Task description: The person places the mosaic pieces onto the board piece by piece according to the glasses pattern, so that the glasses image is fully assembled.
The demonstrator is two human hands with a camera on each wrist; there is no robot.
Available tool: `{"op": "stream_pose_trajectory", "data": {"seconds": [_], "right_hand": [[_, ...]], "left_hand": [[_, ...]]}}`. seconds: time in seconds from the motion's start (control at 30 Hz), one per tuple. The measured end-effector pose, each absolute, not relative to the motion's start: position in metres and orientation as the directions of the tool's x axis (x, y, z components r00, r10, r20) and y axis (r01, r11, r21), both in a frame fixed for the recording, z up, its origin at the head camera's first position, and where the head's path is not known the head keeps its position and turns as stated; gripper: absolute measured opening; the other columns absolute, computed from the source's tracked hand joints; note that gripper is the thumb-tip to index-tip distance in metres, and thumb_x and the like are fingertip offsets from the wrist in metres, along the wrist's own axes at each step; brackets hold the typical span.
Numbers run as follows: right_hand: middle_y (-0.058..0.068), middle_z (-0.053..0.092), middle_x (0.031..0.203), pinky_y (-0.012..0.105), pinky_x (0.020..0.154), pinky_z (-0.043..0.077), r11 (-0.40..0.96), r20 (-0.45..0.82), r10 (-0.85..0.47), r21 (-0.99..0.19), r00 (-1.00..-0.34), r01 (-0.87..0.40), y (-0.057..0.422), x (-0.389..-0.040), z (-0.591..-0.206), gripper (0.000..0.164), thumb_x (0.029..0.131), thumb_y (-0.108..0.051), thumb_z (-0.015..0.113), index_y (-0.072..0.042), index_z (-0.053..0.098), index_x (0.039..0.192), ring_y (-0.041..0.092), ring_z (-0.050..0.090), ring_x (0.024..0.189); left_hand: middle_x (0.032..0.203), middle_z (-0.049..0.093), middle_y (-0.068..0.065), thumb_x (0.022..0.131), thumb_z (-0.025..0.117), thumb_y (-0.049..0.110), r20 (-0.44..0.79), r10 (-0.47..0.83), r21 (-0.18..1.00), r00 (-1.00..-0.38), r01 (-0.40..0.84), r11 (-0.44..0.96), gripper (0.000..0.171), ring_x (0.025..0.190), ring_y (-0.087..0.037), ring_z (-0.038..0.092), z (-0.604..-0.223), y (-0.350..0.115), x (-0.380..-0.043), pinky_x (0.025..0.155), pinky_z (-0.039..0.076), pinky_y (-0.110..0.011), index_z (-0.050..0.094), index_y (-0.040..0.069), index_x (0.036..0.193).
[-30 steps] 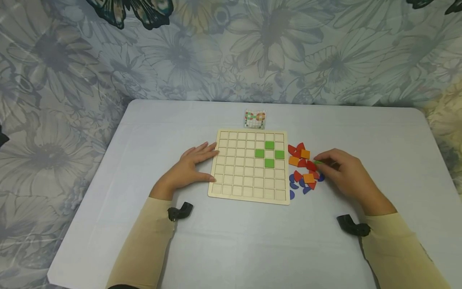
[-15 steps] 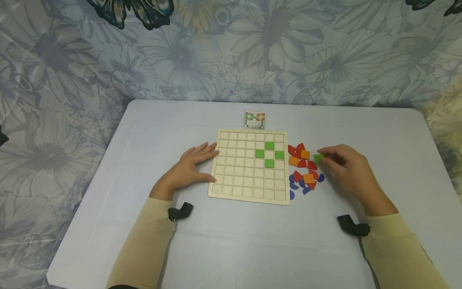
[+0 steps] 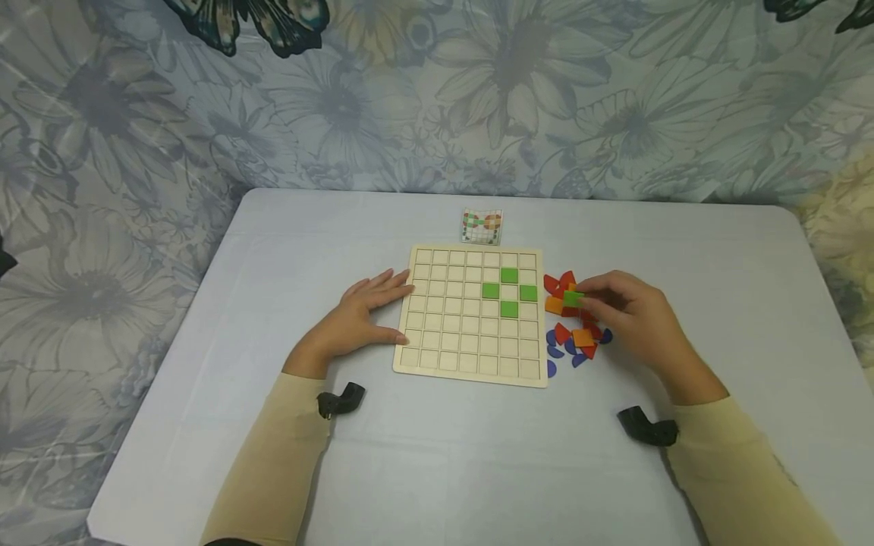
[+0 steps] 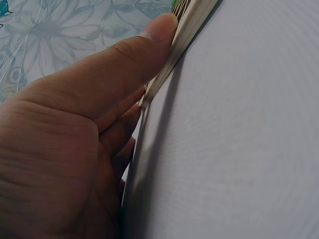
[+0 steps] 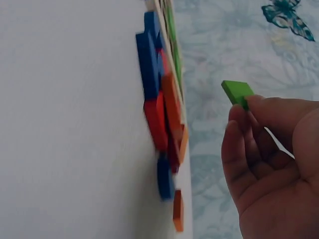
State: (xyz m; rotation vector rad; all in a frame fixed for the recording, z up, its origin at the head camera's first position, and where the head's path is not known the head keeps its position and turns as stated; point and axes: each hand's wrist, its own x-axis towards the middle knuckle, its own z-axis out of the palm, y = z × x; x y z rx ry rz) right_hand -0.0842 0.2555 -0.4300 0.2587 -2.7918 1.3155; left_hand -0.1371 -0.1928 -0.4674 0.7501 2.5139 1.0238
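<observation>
A pale wooden grid board [image 3: 452, 341] lies mid-table, with several green squares [image 3: 509, 309] set in cells on its right half. My left hand [image 3: 355, 322] rests at the board's left edge, its fingers spread and the thumb on the rim; the left wrist view shows the thumb [image 4: 162, 30] against that edge. Between thumb and fingertips my right hand [image 3: 631, 318] pinches a green square tile [image 3: 573, 299], held above the loose pieces right of the board. In the right wrist view the same green tile [image 5: 238, 90] is tilted in the pinch.
Red quarter-round pieces [image 3: 563, 332], orange squares [image 3: 583, 338] and blue half-round pieces [image 3: 551, 369] lie scattered along the board's right side. A small pattern card [image 3: 481, 226] sits behind the board's far edge. The white table [image 3: 437, 470] meets a floral cloth backdrop [image 3: 437, 114].
My right hand has lifted the green tile from the right of the pile and carried it left, towards the board. The left hand stays where it was.
</observation>
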Motion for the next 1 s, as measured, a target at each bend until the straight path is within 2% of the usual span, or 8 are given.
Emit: {"op": "stream_pose_trajectory", "data": {"seconds": [0.3,0.63,1.0], "right_hand": [[0.008,0.070,0.115,0.014,0.074,0.052,0.565,0.076,-0.191,-0.807,-0.979,-0.173,0.217,-0.099,-0.425,0.015,0.104,-0.005,0.076,-0.005,0.077,0.118,0.023,0.065,0.091],[0.007,0.072,0.113,0.038,0.085,0.053,0.544,0.021,-0.269,-0.822,-0.963,-0.170,0.170,-0.117,-0.433,0.013,0.104,-0.007,0.077,-0.005,0.079,0.116,0.024,0.064,0.097],[0.005,0.072,0.115,0.042,0.088,0.053,0.593,-0.043,-0.270,-0.795,-0.962,-0.130,0.143,-0.137,-0.442,0.011,0.106,-0.010,0.074,-0.010,0.079,0.115,0.026,0.062,0.099]], "left_hand": [[0.176,0.028,0.009,0.087,0.095,0.039,-0.100,0.580,0.720,-0.809,0.343,0.603,0.094,0.164,-0.014,0.012,-0.469,-0.194,-0.137,0.130,-0.002,-0.043,0.049,0.019,0.167],[0.176,0.027,0.010,0.088,0.094,0.038,-0.099,0.582,0.720,-0.807,0.346,0.602,0.094,0.164,-0.014,0.011,-0.467,-0.193,-0.137,0.130,-0.002,-0.043,0.048,0.018,0.167],[0.176,0.027,0.010,0.087,0.095,0.039,-0.087,0.588,0.718,-0.804,0.358,0.597,0.094,0.164,-0.014,0.011,-0.470,-0.195,-0.139,0.130,-0.001,-0.043,0.049,0.019,0.167]]}}
